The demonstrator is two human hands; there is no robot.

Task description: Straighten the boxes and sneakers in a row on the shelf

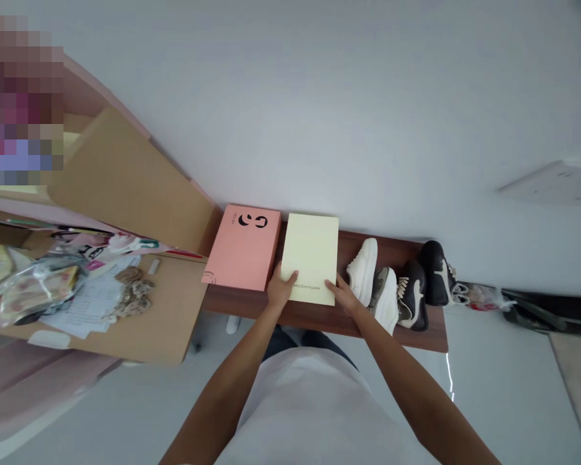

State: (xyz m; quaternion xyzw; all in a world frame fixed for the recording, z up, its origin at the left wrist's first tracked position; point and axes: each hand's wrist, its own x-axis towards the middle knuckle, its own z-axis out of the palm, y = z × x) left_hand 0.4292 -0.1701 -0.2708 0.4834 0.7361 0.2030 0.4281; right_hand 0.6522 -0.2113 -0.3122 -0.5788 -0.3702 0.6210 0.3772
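A pale yellow shoebox [312, 252] lettered MEIZHIYUAN lies on the dark wooden shelf [300, 315]. My left hand [281, 287] grips its near left corner, thumb on top of the lid. At the near right corner my right hand [345, 296] holds the other side, also thumb on top; the fingers beneath are partly hidden. To the left sits a pink shoebox [246, 248] with black print. Close to my right hand stand a white sneaker [364, 271] and its white-and-grey mate [385, 300], then two black-and-white sneakers [410, 297], [436, 271] further right.
At left is a light wooden desk [172, 329] with papers, plastic-wrapped items and a brown scrunchie [134, 297]. A pink chair [43, 387] stands before it. Dark bags [556, 311] lie on the floor at right, along the white wall [348, 116].
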